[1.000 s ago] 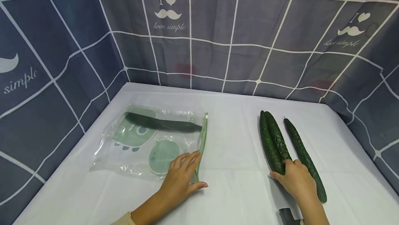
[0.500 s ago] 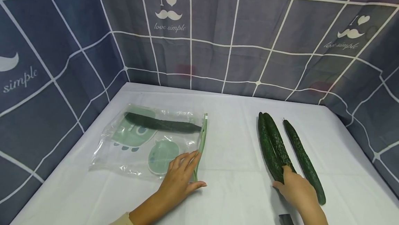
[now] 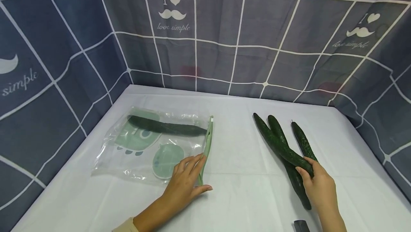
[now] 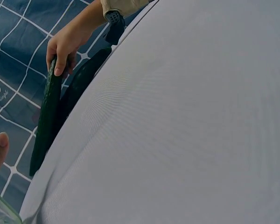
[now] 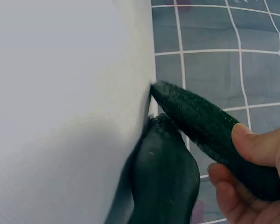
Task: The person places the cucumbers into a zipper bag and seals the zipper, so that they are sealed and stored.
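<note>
My right hand (image 3: 320, 186) grips a dark green cucumber (image 3: 275, 143) by its near end, thumb on one side and fingers on the other. That cucumber slants across a second cucumber (image 3: 294, 182) lying on the white cloth. In the right wrist view the held cucumber (image 5: 200, 120) angles above the other one. A third cucumber (image 3: 302, 140) lies to the right, partly hidden behind the hand. My left hand (image 3: 183, 181) rests with fingers extended on the green zip edge (image 3: 208, 139) of a clear zip bag (image 3: 109, 157). One cucumber (image 3: 168, 129) is inside the bag.
White cloth (image 3: 237, 196) covers the table. Dark checked curtains (image 3: 218, 60) with white lines hang along the back and both sides. A dark strap-like piece (image 3: 301, 226) shows at the right wrist, by the bottom edge.
The right hand has taken hold of one of the paired cucumbers and raised its near end, turning it across the other; its far tip has swung left. The left hand and bag stay put.
</note>
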{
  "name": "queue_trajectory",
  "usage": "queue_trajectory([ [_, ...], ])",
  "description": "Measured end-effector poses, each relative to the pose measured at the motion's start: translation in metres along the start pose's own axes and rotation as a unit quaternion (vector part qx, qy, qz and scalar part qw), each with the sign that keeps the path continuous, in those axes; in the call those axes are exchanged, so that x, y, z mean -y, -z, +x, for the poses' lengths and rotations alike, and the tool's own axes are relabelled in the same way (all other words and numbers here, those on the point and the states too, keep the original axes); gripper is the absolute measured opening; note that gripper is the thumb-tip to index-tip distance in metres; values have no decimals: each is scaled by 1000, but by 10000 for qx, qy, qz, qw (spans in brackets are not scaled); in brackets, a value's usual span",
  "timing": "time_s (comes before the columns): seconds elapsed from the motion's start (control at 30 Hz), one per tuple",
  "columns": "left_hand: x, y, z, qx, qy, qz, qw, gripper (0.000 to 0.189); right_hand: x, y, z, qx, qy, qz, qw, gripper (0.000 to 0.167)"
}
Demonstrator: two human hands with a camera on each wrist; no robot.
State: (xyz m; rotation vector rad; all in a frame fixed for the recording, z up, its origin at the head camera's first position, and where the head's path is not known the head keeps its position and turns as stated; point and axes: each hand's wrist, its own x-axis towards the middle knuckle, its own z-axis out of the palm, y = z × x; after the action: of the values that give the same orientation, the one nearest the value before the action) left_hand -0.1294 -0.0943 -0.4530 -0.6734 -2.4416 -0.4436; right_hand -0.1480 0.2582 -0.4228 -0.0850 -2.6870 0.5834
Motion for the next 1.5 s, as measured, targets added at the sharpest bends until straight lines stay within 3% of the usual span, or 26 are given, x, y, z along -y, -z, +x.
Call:
queue_trajectory([
  [0.13, 0, 0, 0, -19, 3, 5, 10000, 82, 0, -1, 0, -209, 155, 246, 9994, 41],
  [0.4, 0, 0, 1, -71, 0, 49, 10000, 82, 3, -2, -2, -72, 700, 562, 9959, 39],
  [0.73, -1, 0, 1, -59, -23, 11, 10000, 81, 5, -6, -4, -220, 1615, 1288, 9782, 40],
  [1.03, 0, 0, 0, -140, -66, 14, 9999, 82, 10, -4, -8, 366, 1315, 1635, 9770, 41],
  [1.3, 2, 3, -1, -158, -62, -10, 9999, 82, 17, -13, -7, 764, 1481, 2207, 9610, 41],
  [1.5, -1, 1, 1, -76, -110, 50, 9999, 81, 19, -20, -3, 1127, 1374, 2553, 9504, 37],
])
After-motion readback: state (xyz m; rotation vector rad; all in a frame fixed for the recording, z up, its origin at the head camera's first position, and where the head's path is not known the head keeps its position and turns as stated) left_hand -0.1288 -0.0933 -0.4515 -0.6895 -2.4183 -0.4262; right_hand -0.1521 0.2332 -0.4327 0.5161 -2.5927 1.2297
